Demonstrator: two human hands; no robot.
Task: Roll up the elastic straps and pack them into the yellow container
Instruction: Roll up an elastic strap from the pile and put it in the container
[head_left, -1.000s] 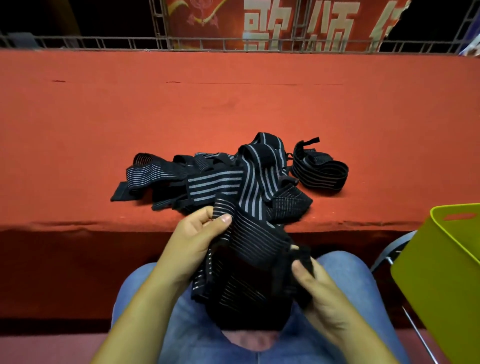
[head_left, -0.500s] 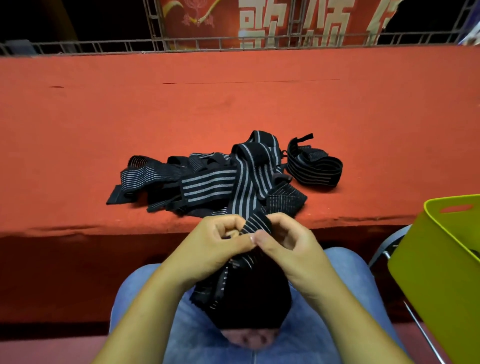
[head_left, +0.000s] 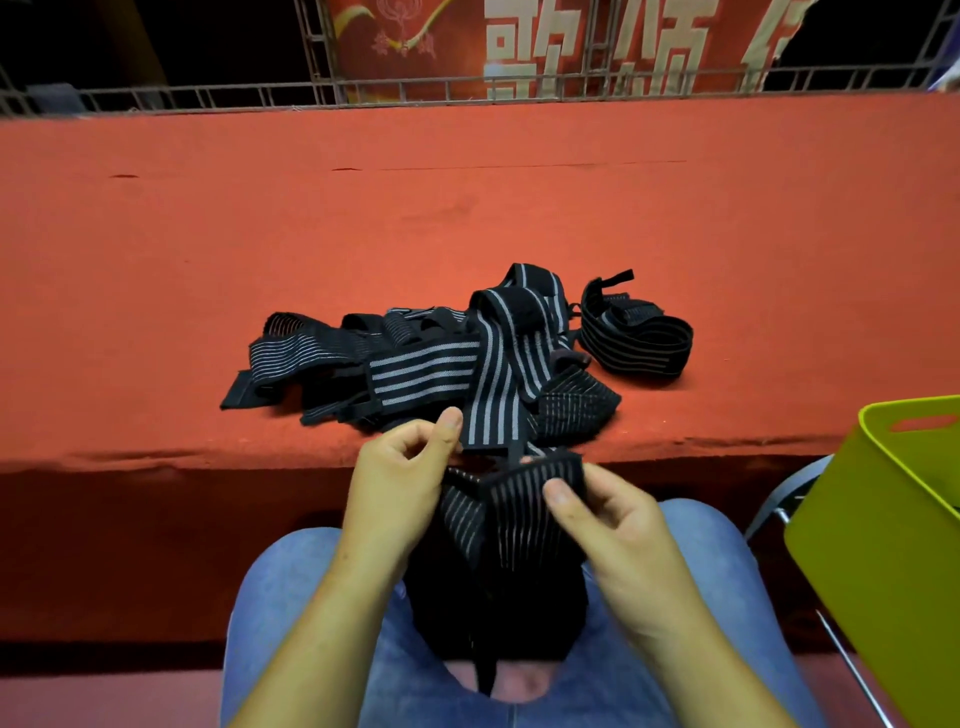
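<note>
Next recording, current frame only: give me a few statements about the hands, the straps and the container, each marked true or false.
1. The left hand and the right hand both hold a thin-striped strap over the lap. True.
2. The yellow container stands on the red table. False: it sits off the table, past its front edge, at the person's right.
3. A coiled strap lies on the table, right of the loose pile. True.
4. The loose pile lies at the table's far edge. False: it lies near the front edge, close to the hands.
</note>
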